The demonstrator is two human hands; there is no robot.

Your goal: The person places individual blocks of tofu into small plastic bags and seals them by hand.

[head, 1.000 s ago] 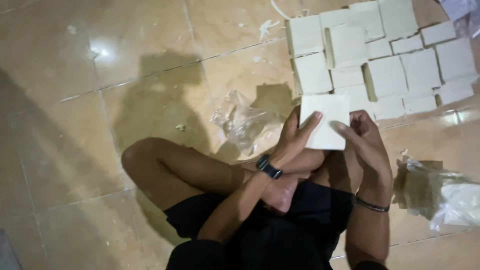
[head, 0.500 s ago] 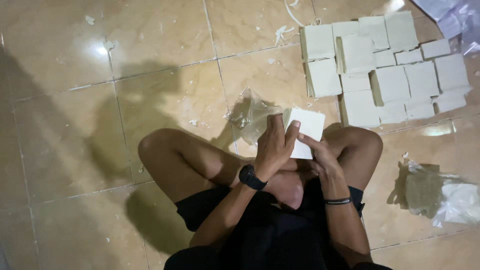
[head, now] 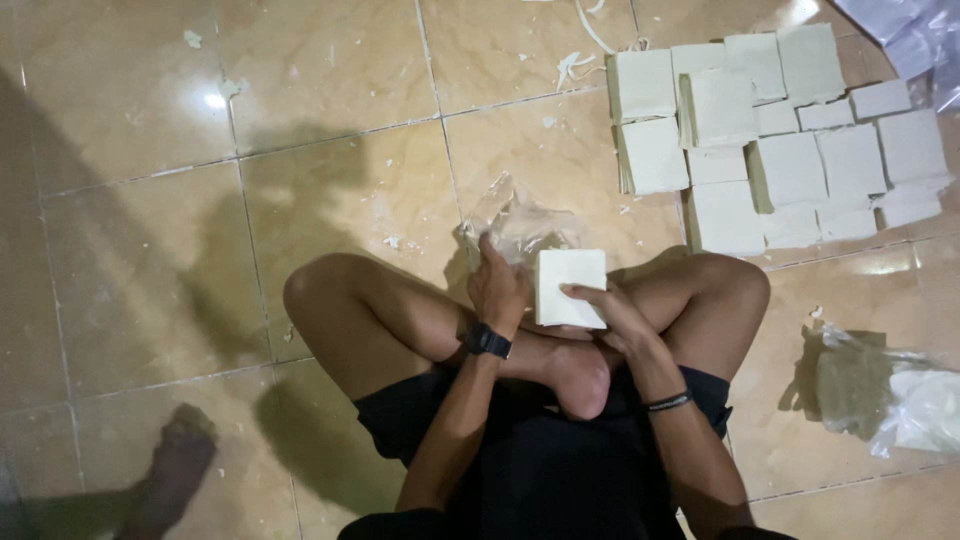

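Glossy tan floor tiles (head: 330, 190) carry white block stacks (head: 780, 140) far right and a filled clear bag (head: 900, 400) near right. Over crossed legs, the right hand (head: 610, 312) clasps a white block (head: 570, 287); the left hand (head: 500, 290) pinches an empty clear bag (head: 520, 222) beside it.

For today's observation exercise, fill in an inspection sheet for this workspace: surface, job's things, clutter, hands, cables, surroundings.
Surface: glossy tan tiled floor, with glare spots.
Job's things: white stack held above crossed legs; clear bag just behind it.
Clutter: white scraps on the tiles; white stacks laid in rows; second bag at the person's right.
Hands: left hand on the bag beside the stack; right hand grips the stack.
Cables: nothing seen.
Surroundings: shadows on the floor; plastic sheet at the far corner.
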